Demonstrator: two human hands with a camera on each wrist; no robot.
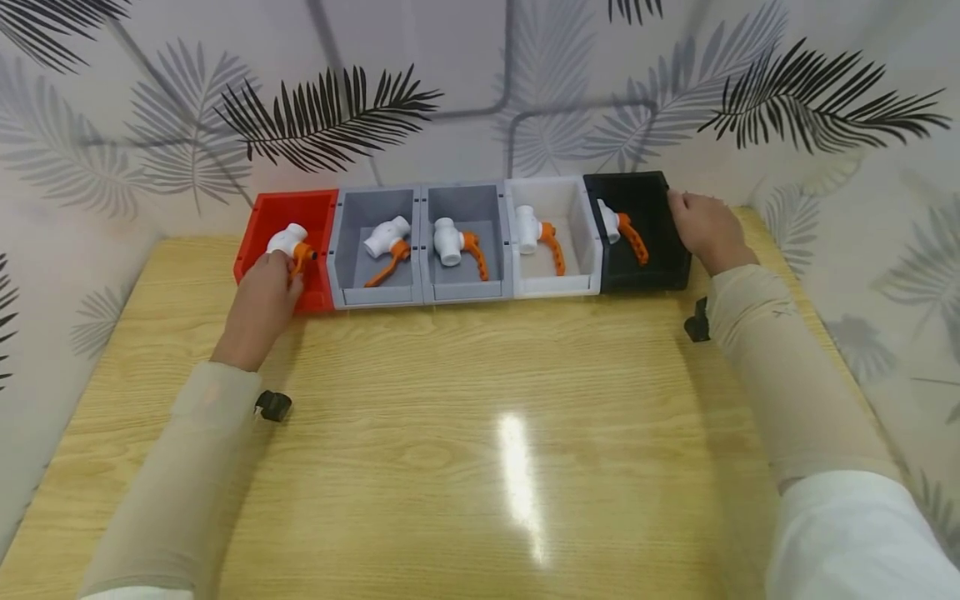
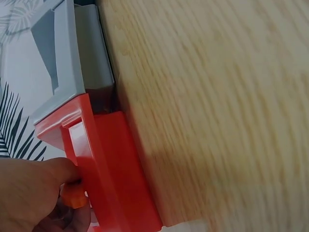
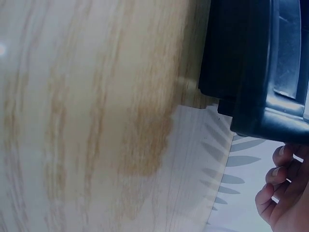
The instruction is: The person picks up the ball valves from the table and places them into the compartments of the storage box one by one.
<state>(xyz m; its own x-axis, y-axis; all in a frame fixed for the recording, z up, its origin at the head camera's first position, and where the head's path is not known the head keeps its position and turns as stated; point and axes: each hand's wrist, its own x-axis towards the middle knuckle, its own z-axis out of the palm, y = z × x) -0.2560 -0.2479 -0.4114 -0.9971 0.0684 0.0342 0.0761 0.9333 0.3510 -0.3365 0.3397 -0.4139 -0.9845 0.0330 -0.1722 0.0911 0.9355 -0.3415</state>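
In the head view, a white ball valve (image 1: 282, 238) with an orange handle lies in the red bin (image 1: 258, 213) at the row's left end. My left hand (image 1: 264, 302) reaches over the bin's front and pinches the orange handle (image 2: 74, 195). At the other end stands a black bin (image 1: 657, 188), with another white valve (image 1: 609, 222) lying in it, its orange handle pointing toward the front. My right hand (image 1: 705, 223) rests against this bin's right side, loosely bent fingers (image 3: 280, 175) just outside the wall.
Between the end bins, two grey bins (image 1: 378, 295) and a white bin (image 1: 555, 285) join the row, each with one orange-handled valve. A patterned curtain (image 1: 465, 83) hangs behind the wooden table (image 1: 420, 433). Small black clips (image 1: 273, 406) show beside both wrists.
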